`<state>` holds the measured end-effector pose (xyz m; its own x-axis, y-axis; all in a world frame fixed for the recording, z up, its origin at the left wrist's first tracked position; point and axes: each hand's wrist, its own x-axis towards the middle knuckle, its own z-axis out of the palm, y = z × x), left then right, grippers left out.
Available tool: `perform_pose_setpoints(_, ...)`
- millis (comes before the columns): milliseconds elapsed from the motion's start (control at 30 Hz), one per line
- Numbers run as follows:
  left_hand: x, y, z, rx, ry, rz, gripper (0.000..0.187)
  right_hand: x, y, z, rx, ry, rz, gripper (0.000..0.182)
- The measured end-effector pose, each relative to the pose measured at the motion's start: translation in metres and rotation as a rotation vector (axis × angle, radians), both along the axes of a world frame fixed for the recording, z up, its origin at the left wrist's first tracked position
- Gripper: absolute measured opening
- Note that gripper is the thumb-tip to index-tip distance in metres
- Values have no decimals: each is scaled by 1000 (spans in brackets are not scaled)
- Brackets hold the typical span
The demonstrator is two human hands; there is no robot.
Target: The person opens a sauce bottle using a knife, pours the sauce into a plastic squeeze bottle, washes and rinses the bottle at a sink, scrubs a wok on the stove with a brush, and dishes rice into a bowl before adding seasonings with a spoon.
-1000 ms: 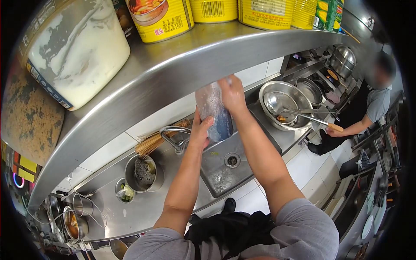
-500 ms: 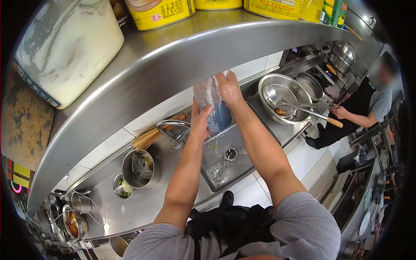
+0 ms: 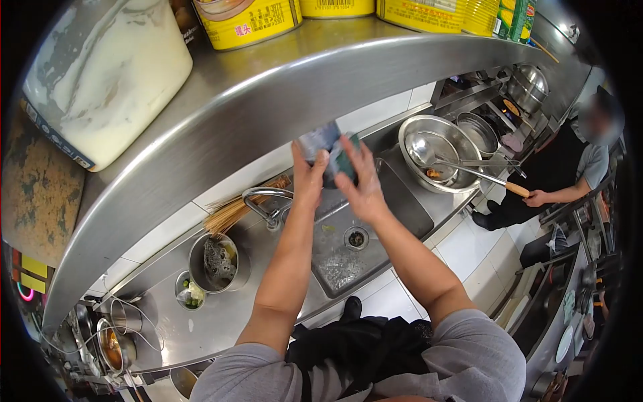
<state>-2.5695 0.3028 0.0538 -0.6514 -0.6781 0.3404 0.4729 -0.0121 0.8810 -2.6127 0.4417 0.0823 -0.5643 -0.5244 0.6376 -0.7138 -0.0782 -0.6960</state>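
Bluish object [image 3: 320, 139], blurred and showing green on its right side, is hanging in the air over the far edge of the sink [image 3: 402, 201], just below the front of the shelf [image 3: 281, 94]. The person's left hand [image 3: 309, 179] is gripping its left side, thumb on the near face and fingers partly hidden. The right hand [image 3: 364, 184] is spreading its fingers wide at the other side; whether they are touching the object, one cannot tell.

On the shelf, a clear tub [image 3: 110, 84] is holding something white, and yellow cans [image 3: 251, 27] are standing beside it. Left of the faucet [image 3: 268, 213], a steel pot [image 3: 241, 268] is containing a dark, speckled mass, while a small bowl [image 3: 182, 281] next to it is holding green and pale pieces. Right of the sink, a large steel bowl [image 3: 410, 137] is holding a ladle [image 3: 420, 151] and a small orange-brown piece.

Compared with half a second ago, the right hand is no longer clasping the object's top but opening out lower down, and the object is showing less froth. A co-worker's hand [image 3: 538, 198] is now resting at the ladle's wooden end, lower than before.
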Motion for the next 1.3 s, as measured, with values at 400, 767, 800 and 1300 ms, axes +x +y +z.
perform_pose_setpoints(400,15,18,-4,292,-12,-159,86,-47,-66,65,41,-217,-61,44)
perform_pose_setpoints(767,14,13,-15,402,-33,-135,64,-38,-55,35,-50,-394,70,62)
perform_pose_setpoints(800,14,13,-14,408,-40,-139,64,-50,-60,43,-54,-859,254,59)
perform_pose_setpoints(1300,12,-2,10,164,48,-314,73,-12,-5,1,-159,-117,-11,74)
